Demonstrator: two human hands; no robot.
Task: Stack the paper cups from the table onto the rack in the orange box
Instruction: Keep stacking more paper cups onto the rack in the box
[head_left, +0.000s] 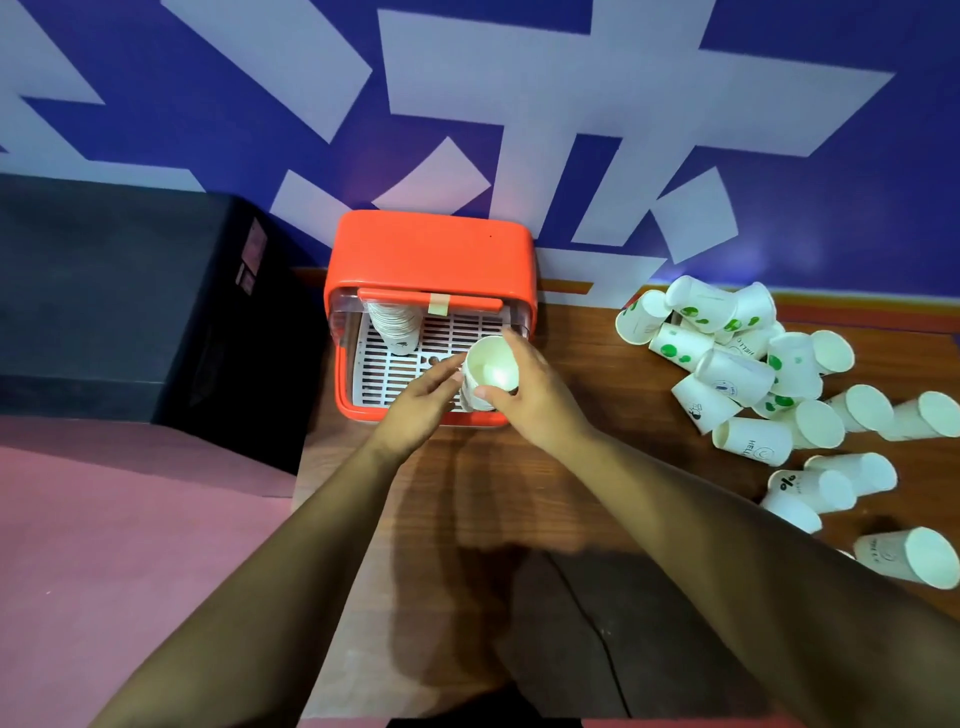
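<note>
Right hand (524, 395) grips upright white paper cup (491, 364), fingers curled round it, over white slatted rack (395, 374) in orange plastic box (431, 249). Left hand (421, 400), fingers straight, touches cup side. Nested cup stack (395, 322) at rack's rear left; loose cups (737, 364) on wooden table (571, 467).

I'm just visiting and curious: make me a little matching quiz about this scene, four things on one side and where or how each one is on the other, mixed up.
1 cup stack
2 loose cups
3 right hand
4 left hand

A lying scattered on the wooden table
B gripping a single cup
C standing on the white rack in the orange box
D fingers straight, beside the single cup

Pairs: 1-C, 2-A, 3-B, 4-D.
</note>
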